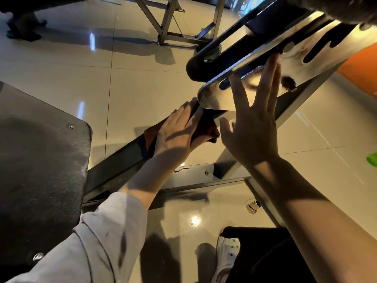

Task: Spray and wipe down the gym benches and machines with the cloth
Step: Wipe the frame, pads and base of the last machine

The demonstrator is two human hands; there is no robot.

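Left hand: your fingers lie flat, pressing the cloth onto the dark frame bar, likely to wipe it.
Right hand: at 3 o'clock of the left, fingers spread and straight against the shiny plate, probably steadying it.
Pad: at 8 o'clock.
Spray: not in view.
Containers: none visible.

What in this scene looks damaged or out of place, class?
The glossy beige tiled floor has a chipped, broken patch beside the grey metal machine frame, below the right forearm. A smaller crack marks the tile near the frame's bolt.
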